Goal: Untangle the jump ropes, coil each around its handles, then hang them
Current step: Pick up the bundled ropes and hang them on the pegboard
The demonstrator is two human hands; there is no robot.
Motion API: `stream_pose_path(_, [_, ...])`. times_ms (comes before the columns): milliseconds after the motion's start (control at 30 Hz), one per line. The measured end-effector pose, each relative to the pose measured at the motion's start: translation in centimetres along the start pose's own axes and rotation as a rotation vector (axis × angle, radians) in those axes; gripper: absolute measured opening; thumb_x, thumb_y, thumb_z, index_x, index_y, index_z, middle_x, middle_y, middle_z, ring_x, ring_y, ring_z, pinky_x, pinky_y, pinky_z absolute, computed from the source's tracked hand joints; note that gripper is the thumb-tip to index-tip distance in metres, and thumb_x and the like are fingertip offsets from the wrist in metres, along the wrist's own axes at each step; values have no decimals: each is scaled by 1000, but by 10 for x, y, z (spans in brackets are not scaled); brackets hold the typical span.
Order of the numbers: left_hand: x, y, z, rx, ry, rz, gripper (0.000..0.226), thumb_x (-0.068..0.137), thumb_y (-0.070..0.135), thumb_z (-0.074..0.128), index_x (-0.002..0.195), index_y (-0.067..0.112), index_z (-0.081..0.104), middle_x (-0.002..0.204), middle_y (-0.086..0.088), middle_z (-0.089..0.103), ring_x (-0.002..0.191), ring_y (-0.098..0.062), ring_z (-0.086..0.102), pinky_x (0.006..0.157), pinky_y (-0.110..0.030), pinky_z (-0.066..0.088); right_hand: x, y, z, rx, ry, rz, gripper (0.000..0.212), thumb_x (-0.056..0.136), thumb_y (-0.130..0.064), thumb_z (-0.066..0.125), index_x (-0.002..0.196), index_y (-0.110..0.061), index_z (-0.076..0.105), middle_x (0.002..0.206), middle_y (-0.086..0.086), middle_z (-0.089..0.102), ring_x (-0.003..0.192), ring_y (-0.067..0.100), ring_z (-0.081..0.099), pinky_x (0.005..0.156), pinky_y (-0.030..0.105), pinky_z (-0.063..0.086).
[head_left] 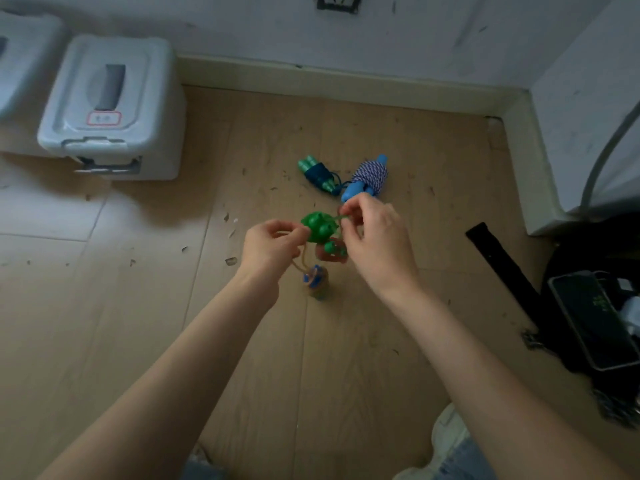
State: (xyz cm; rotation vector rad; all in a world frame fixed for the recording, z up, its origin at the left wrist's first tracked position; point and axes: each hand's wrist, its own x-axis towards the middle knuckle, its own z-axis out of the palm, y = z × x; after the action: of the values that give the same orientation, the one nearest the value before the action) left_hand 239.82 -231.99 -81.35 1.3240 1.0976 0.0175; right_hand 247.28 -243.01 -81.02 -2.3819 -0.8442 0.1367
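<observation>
Both arms outstretched over floor: left hand pinches green handle, right hand pinches green cord.

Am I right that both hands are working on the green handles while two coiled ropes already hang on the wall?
Not quite. In the head view, both hands work on the green handles, but the two coiled ropes lie on the floor.

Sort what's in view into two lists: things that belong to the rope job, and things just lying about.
Job:
green handles, held by left hand and right hand
tan rope
blue coiled rope
dark green coiled rope

Lying about:
grey storage box
phone
black strap
</observation>
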Motion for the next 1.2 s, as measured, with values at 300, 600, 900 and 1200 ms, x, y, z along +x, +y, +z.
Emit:
stream_pose_path(300, [5, 0, -9, -130, -277, -209, 34, 78, 32, 68, 104, 12, 61, 74, 1, 66, 66, -8, 63, 67, -24, 49, -18, 1, 12, 97, -163, -195, 31, 83, -11, 64, 107, -12, 45, 91, 1, 62, 73, 13, 58, 65, 29, 50])
stream_pose_path(600, [20, 0, 0, -148, -180, -143, 11, 81, 19, 65, 92, 18, 63, 78, 4, 65, 72, -6, 57, 71, -22, 42, -11, 14, 17, 499, -210, -28, 21, 83, -4, 65, 90, -22, 56, 92, -6, 69, 88, 5, 67, 78, 19, 55])
stream_pose_path(900, [57, 12, 17, -45, -82, -44, 10, 86, 15, 57, 95, 13, 55, 73, 1, 52, 65, -8, 48, 64, -20, 43, 57, 91, 46, -187, -243, 110, 44, 83, -13, 65, 122, -7, 46, 128, 10, 43, 117, 23, 42, 92, 28, 34])
stream_pose_path(1200, [89, 13, 15, 222, -23, 176, 17, 84, 7, 58, 85, 20, 48, 87, -4, 56, 71, -11, 55, 59, -22, 46, 101, 97, 41, -15, -340, 49, 23, 87, 4, 47, 98, -5, 66, 97, 15, 67, 77, 26, 64, 70, 19, 49])
